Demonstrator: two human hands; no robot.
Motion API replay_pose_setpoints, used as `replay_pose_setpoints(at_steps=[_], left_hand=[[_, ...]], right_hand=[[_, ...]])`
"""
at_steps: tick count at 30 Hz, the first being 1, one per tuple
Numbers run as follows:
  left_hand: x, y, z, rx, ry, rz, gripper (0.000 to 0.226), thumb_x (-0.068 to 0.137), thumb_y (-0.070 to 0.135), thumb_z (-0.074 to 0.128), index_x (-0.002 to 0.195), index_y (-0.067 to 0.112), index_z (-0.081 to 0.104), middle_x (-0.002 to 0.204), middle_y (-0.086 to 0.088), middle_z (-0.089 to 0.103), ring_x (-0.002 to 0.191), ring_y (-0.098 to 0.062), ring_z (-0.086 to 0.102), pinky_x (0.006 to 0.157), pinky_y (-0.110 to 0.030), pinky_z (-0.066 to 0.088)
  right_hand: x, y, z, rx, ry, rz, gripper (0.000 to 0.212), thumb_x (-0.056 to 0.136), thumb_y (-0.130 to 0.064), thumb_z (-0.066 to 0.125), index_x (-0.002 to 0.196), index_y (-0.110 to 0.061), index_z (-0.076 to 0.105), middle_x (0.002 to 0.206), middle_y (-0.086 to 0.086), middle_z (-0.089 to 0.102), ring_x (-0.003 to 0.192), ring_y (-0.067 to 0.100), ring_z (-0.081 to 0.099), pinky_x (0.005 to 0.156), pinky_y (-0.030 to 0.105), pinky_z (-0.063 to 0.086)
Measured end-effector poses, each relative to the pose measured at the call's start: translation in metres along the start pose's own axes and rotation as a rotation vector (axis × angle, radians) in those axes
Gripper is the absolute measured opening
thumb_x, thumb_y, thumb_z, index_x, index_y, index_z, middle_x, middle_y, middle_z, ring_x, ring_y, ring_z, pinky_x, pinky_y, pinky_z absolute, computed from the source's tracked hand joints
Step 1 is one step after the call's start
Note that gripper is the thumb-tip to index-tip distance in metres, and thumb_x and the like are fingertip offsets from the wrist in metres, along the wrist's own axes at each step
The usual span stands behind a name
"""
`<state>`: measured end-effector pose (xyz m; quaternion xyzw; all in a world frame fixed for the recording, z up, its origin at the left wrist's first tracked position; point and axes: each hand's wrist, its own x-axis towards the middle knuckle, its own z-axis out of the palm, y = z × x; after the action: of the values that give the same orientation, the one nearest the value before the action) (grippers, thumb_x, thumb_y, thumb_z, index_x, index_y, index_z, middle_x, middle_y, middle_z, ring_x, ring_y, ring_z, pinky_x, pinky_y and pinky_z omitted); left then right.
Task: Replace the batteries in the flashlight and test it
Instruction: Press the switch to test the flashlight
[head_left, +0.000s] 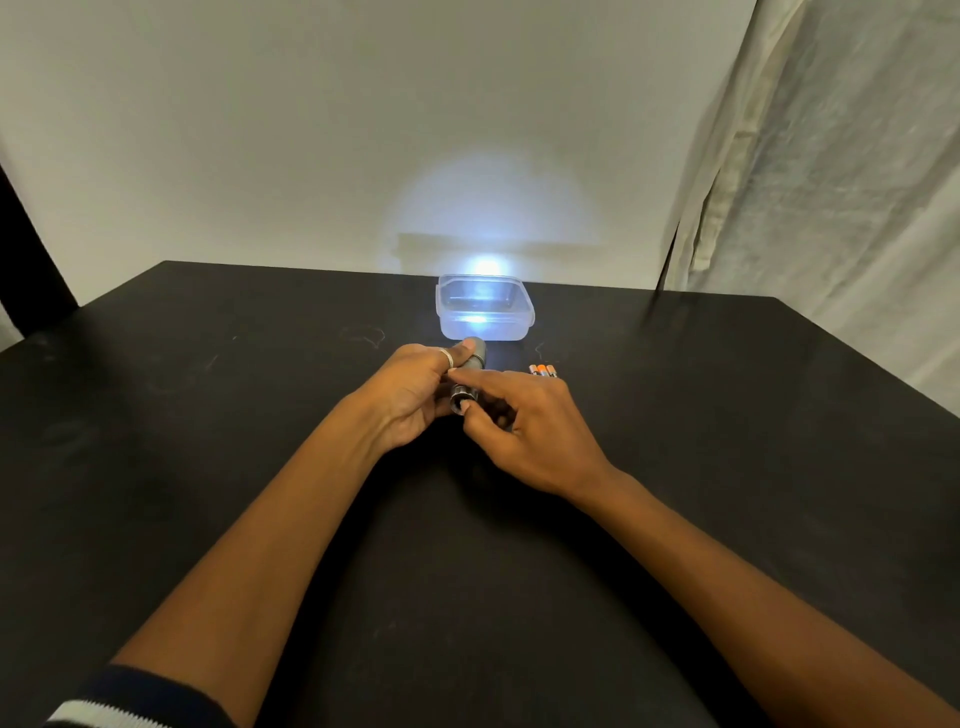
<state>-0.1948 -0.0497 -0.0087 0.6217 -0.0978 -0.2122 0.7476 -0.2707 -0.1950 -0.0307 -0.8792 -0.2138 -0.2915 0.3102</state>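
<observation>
A small grey flashlight (470, 376) is held just above the black table (208, 415), its head pointing away from me. It is lit: a bluish-white beam falls on the clear plastic box (485, 307) and the white wall behind. My left hand (410, 395) grips the flashlight's body from the left, a ring on one finger. My right hand (530, 431) touches its rear end, thumb at the tail cap and index finger along the barrel. Three small batteries (543, 370) with orange ends lie on the table just right of the flashlight, partly behind my right hand.
The clear plastic box stands near the table's far edge, directly ahead of the flashlight. A pale curtain (831, 156) hangs at the right. A dark vertical edge (26, 249) shows at the far left.
</observation>
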Motion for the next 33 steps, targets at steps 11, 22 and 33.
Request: replay_pose_setpoints(at_steps=[11, 22, 33], left_hand=[[0.000, 0.001, 0.002, 0.043, 0.064, -0.016, 0.030, 0.101, 0.022, 0.062, 0.082, 0.000, 0.069, 0.077, -0.014, 0.067, 0.061, -0.018, 0.068, 0.049, -0.026, 0.055], [0.001, 0.000, 0.003, 0.031, 0.066, -0.013, 0.029, 0.101, 0.022, 0.062, 0.086, -0.002, 0.069, 0.077, -0.014, 0.066, 0.063, -0.020, 0.068, 0.050, -0.027, 0.057], [0.002, -0.001, 0.004, -0.130, 0.134, -0.013, 0.019, 0.097, 0.021, 0.067, 0.112, 0.010, 0.064, 0.085, -0.007, 0.071, 0.067, -0.013, 0.071, 0.057, -0.027, 0.060]], right_hand=[[0.000, -0.004, -0.002, 0.006, -0.039, 0.007, 0.034, 0.091, -0.018, 0.065, 0.124, -0.017, 0.073, 0.069, -0.023, 0.057, 0.059, 0.001, 0.059, 0.061, 0.007, 0.041], [0.000, -0.001, -0.001, 0.011, -0.011, 0.008, 0.033, 0.090, -0.016, 0.064, 0.122, -0.017, 0.073, 0.061, -0.023, 0.052, 0.055, 0.004, 0.058, 0.058, 0.009, 0.042], [0.001, 0.007, 0.001, 0.011, -0.012, 0.004, 0.051, 0.088, -0.023, 0.078, 0.137, -0.022, 0.063, 0.103, -0.009, 0.075, 0.084, 0.005, 0.070, 0.080, 0.024, 0.059]])
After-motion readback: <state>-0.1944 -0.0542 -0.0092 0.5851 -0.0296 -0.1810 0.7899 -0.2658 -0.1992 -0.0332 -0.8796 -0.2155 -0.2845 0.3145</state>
